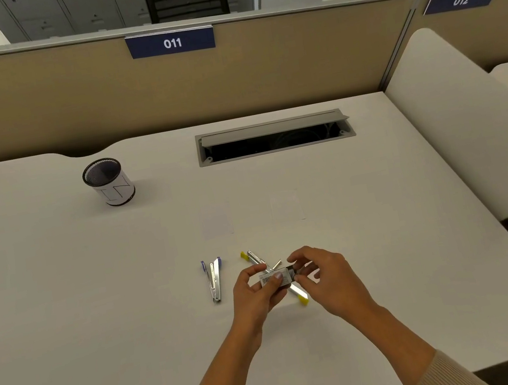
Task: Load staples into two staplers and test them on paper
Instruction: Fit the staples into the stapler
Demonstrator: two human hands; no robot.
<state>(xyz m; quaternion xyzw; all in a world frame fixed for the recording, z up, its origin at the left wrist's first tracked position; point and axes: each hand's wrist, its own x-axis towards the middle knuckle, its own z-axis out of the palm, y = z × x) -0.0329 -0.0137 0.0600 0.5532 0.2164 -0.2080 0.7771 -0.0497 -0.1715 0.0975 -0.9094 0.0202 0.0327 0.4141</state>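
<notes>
A small staple box with a barcode label is held above the desk by my left hand. My right hand pinches the box's right end, where its inner tray shows. Under my hands lies a yellow-tipped stapler, swung open, its far yellow end at upper left and its near yellow end poking out below my fingers. A purple-tipped stapler lies open in a narrow V to the left, untouched. Two pale paper slips lie faintly visible beyond the staplers.
A black mesh pen cup wrapped in paper stands at the back left. A grey cable hatch with its lid raised is set into the white desk at the back. A tan partition labelled 011 closes the far side.
</notes>
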